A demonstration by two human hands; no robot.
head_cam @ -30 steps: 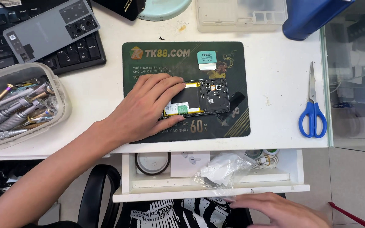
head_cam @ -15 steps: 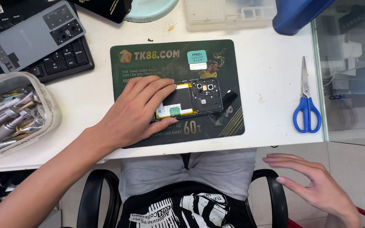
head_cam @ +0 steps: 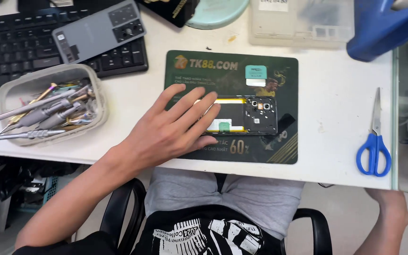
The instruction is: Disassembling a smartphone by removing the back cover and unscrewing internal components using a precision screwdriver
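Flatly Pressed: A Hand on an Opened Phone

Squarely on the green mat [head_cam: 270, 71] lay the opened phone [head_cam: 246, 115], its back off, showing a black and yellow battery and dark camera parts at its right end. The left hand [head_cam: 171, 132] rested palm-down over the phone's left end, fingers spread and nearly straight, pressing rather than gripping; it clasped nothing. Its forearm ran down and to the left, off the tabletop's [head_cam: 336, 108] near edge. The right hand [head_cam: 393, 208] hung below the tabletop at the far right, just beneath the edge; only the wrist and back of it showed, so whether it was open or closed could not be told.

A small teal tag [head_cam: 256, 73] sat on the mat above the phone. Left of the mat stood a clear plastic tub [head_cam: 95, 101] of screwdrivers and tweezers, behind it a black keyboard [head_cam: 20, 42] with a grey phone back cover [head_cam: 97, 30] lying across it. Blue-handled scissors [head_cam: 375, 141] lay well to the right on the white surface. A blue object [head_cam: 378, 28] and a clear box [head_cam: 298, 23] sat along the far edge. Below, the person's lap and a black chair's armrests [head_cam: 123, 208] showed.
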